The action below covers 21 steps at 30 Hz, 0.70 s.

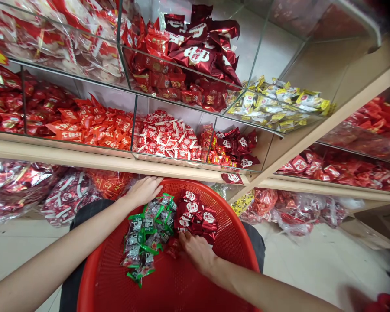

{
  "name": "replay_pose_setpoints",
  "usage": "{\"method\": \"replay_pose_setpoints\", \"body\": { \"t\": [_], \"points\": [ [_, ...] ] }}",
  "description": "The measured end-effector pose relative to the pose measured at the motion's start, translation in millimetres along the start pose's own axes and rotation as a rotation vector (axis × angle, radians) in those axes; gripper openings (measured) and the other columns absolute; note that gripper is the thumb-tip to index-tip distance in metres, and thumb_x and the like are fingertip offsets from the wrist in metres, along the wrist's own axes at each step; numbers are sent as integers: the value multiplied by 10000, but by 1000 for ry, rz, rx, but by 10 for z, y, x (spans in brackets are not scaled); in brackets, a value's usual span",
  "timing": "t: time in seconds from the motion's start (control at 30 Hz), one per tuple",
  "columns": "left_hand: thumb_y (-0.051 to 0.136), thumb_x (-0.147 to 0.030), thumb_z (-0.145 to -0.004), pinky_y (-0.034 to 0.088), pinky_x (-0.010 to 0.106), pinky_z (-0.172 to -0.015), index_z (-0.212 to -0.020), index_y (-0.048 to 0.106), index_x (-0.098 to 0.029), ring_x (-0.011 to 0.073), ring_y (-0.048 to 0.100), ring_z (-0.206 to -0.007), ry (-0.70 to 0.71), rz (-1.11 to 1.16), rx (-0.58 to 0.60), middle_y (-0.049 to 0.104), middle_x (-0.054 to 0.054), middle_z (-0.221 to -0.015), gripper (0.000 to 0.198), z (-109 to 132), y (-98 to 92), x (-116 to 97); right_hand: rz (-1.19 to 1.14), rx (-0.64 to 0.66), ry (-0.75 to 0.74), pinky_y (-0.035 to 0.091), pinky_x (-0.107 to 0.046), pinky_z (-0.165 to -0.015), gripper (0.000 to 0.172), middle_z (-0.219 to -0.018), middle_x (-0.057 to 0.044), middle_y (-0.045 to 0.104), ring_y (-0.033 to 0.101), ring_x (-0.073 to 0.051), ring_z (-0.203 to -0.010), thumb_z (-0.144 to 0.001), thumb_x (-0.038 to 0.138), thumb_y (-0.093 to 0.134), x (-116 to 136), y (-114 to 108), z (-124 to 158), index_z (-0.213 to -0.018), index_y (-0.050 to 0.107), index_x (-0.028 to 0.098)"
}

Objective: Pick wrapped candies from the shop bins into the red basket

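A red plastic basket (243, 242) stands between my knees. My left hand (146, 189) lies over its far rim, fingers stretched out flat. Inside, my right hand (198, 251) curls its fingers at the lower edge of the dark red candy packets (191, 212). Its fingertips are at a small red candy packet (173, 247), partly hidden by the hand. Left of these lies a heap of clear candy packets with green edges (149, 234).
Glass-fronted shelves hold red-and-white candies (169, 138), orange-red packets (97, 123) and yellow packets (276, 102). One dark red packet (232, 178) lies on the wooden ledge (195, 171). Plastic bags of candies (72, 199) sit beneath the ledge, above the tiled floor (299, 268).
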<state>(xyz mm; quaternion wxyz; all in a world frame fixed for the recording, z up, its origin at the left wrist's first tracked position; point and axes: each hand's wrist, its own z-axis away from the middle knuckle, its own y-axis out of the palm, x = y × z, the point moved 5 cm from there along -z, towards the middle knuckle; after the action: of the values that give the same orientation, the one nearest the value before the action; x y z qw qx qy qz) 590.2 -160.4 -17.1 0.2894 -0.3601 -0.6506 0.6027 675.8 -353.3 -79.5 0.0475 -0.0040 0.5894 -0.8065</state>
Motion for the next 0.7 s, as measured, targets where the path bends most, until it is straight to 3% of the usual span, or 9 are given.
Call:
{"method": "replay_pose_setpoints", "body": {
  "t": [0.13,0.27,0.33,0.4,0.5,0.6,0.7],
  "points": [
    [315,-348,-889,433,326,-835,-1190,462,-188,213,574,-988,-20,25,7,620,100,-1056,372,2,7,13,20,-8,10,491,-300,-544,380,-839,-98,657,643,-237,-685,-780,448,565,34,41,-10,-1010,545,147],
    [303,-336,-892,440,341,-829,-1185,471,-166,231,575,-988,-9,8,-7,618,116,-1054,378,3,9,15,62,-5,-144,448,-266,-483,276,-756,-74,666,643,-212,-622,-815,397,534,182,41,-28,-960,551,163],
    [293,-328,-894,442,348,-833,-1182,475,-153,238,574,-992,3,1,-17,612,123,-1068,383,1,24,20,76,-36,-186,412,-258,-444,262,-725,-58,665,638,-206,-586,-824,404,514,194,-103,-33,-940,550,171],
    [287,-324,-896,439,350,-845,-1187,472,-149,239,565,-1013,11,3,-28,598,125,-1102,387,-2,44,30,77,-135,-210,372,-251,-424,262,-720,-40,666,628,-192,-555,-846,428,464,144,-405,-35,-894,551,185],
    [287,-323,-894,438,347,-850,-1206,454,-165,234,559,-1021,4,10,-31,582,112,-1136,387,-5,72,50,73,-363,-212,311,-235,-430,293,-667,-18,650,585,-143,-495,-908,381,341,-73,-1068,-19,-810,546,197],
    [287,-326,-893,443,338,-831,-1215,441,-192,225,570,-993,-11,16,-17,593,96,-1113,381,-2,83,66,13,-593,-81,295,-226,-473,359,-621,-19,620,541,-111,-490,-926,373,279,-513,-1734,-7,-777,547,185],
    [290,-328,-890,440,331,-830,-1206,447,-199,224,572,-987,-13,27,-16,598,94,-1094,376,2,77,69,-89,-772,115,322,-224,-544,246,-713,-28,632,553,-124,-596,-896,345,359,-1067,-2164,-39,-888,546,184]
  ]
}}
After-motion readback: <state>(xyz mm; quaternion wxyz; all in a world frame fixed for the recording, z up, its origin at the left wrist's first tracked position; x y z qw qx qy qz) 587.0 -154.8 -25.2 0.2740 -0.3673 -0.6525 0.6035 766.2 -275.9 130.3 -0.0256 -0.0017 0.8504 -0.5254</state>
